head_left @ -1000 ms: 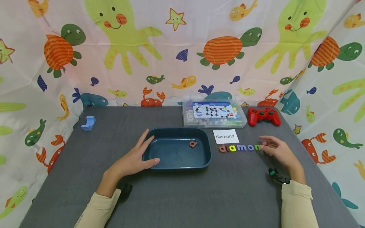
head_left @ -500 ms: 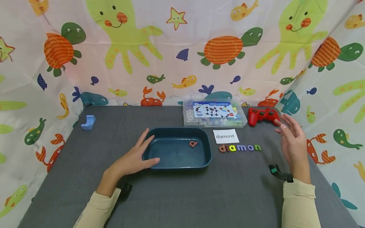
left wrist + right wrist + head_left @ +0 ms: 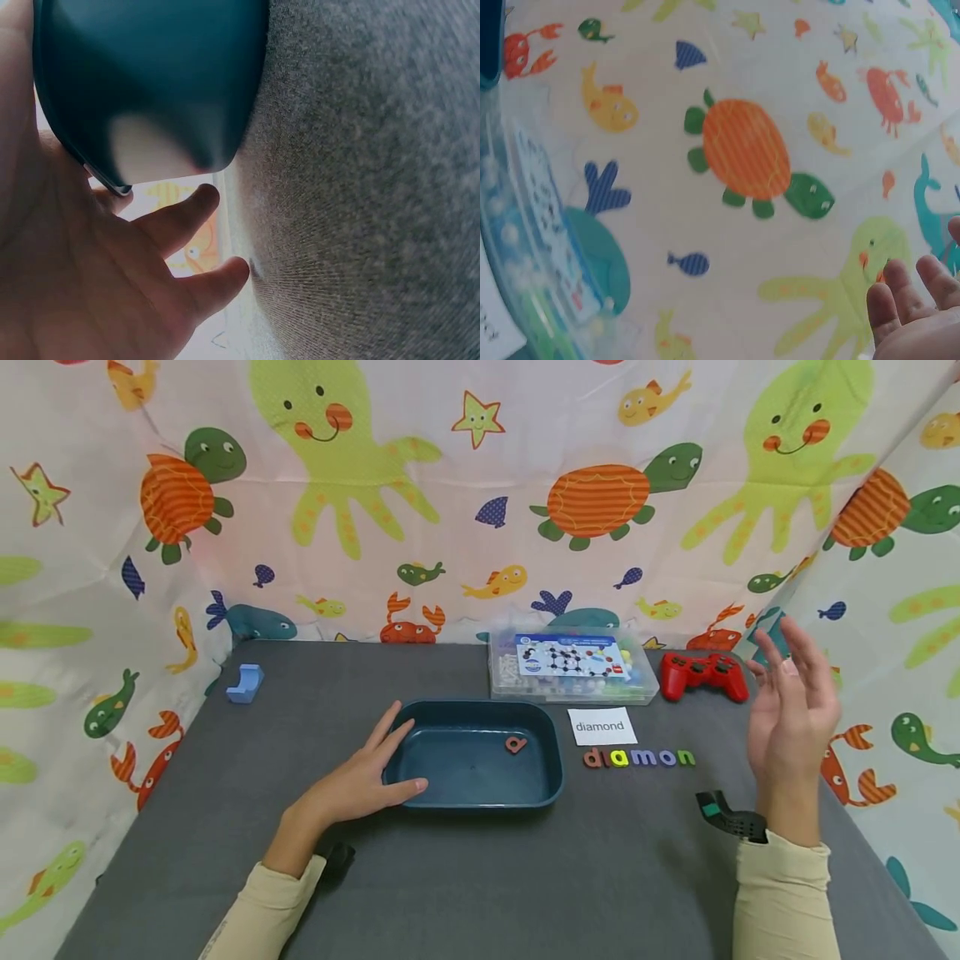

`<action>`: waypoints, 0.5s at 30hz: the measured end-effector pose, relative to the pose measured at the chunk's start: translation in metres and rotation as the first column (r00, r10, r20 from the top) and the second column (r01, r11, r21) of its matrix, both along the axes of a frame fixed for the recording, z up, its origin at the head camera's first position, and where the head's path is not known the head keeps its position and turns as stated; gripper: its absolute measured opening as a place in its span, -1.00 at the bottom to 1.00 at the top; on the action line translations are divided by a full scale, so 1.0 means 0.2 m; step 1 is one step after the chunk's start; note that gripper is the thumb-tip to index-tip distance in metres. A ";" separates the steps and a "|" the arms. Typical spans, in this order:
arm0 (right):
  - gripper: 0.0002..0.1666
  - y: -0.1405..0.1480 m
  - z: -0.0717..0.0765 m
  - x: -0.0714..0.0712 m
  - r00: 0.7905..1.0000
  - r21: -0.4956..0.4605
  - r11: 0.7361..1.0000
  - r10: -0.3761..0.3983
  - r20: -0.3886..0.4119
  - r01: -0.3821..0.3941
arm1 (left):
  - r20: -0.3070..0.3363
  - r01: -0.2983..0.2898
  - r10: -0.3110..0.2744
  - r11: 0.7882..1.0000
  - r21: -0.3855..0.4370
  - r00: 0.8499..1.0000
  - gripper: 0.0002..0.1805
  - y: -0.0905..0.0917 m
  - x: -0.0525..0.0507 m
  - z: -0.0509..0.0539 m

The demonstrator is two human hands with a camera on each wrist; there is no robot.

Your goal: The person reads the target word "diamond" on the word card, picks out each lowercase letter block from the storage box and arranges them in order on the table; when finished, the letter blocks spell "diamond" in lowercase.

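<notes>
My left hand [image 3: 363,783] rests on the left end of a dark blue tray [image 3: 472,804], fingers spread and thumb over the near rim. In the left wrist view the palm lies beside the tray wall [image 3: 150,82]. Inside the tray is one brown letter d [image 3: 515,745], turned at an angle. To its right, small coloured letters [image 3: 642,758] stand in a row reading "diamon", under a white card [image 3: 602,727] printed "diamond". My right hand [image 3: 791,718] is raised at the right, fingers loosely bent, holding nothing. Its fingers [image 3: 906,296] show in the right wrist view.
Behind the card stands a clear plastic box [image 3: 573,691] of small parts, with a red game controller [image 3: 703,675] beside it. A light blue block [image 3: 245,683] sits at the far left. Patterned cloth [image 3: 450,543] hangs round the table's back and sides.
My right hand has left the letter n at the row's end and risen up and to the right. The left hand has stayed on the tray. The head view has shifted slightly.
</notes>
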State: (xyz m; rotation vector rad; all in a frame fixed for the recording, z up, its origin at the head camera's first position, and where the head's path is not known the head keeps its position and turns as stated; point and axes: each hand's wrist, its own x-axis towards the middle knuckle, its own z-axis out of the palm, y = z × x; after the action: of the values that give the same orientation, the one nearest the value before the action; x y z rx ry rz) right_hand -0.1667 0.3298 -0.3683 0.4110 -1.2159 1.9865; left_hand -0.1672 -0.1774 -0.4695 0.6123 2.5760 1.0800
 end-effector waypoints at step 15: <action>-0.38 -0.41 0.14 -0.09 0.996 0.124 0.990 -0.050 -0.077 0.060 | -0.012 0.008 -0.008 1.000 0.009 1.000 0.12 -0.01 0.00 -0.01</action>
State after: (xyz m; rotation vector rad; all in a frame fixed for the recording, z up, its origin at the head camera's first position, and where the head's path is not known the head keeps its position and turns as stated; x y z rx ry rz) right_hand -0.1851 0.2481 -0.3403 0.5038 -1.2973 1.8376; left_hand -0.1682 -0.1786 -0.4713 0.6332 2.5779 1.0896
